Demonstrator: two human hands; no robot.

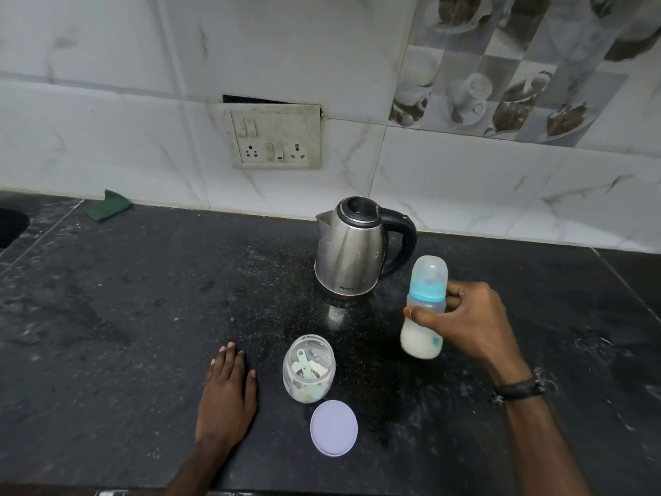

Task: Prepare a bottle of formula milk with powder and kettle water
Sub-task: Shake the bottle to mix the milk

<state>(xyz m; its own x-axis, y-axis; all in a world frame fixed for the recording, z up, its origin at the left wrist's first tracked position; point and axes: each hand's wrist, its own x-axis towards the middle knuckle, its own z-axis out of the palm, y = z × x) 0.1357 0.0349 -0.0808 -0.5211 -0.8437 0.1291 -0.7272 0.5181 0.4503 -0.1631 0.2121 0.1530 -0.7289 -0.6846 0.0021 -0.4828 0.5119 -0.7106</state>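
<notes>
My right hand (472, 323) grips a baby bottle (425, 302) around its middle, upright, just right of the kettle. The bottle has a blue collar, a clear cap and white milk in its lower part. A steel kettle (352, 248) with a black handle stands at the back with its lid down. An open clear jar (309, 368) holding powder and a pale green scoop sits in front of it. The jar's white lid (333, 427) lies flat nearer to me. My left hand (227, 392) rests palm down on the counter, left of the jar, holding nothing.
The black stone counter (125, 316) runs to a tiled wall with a socket panel (275, 137). A green cloth (107, 205) lies at the back left. A sink edge (10, 223) shows at far left.
</notes>
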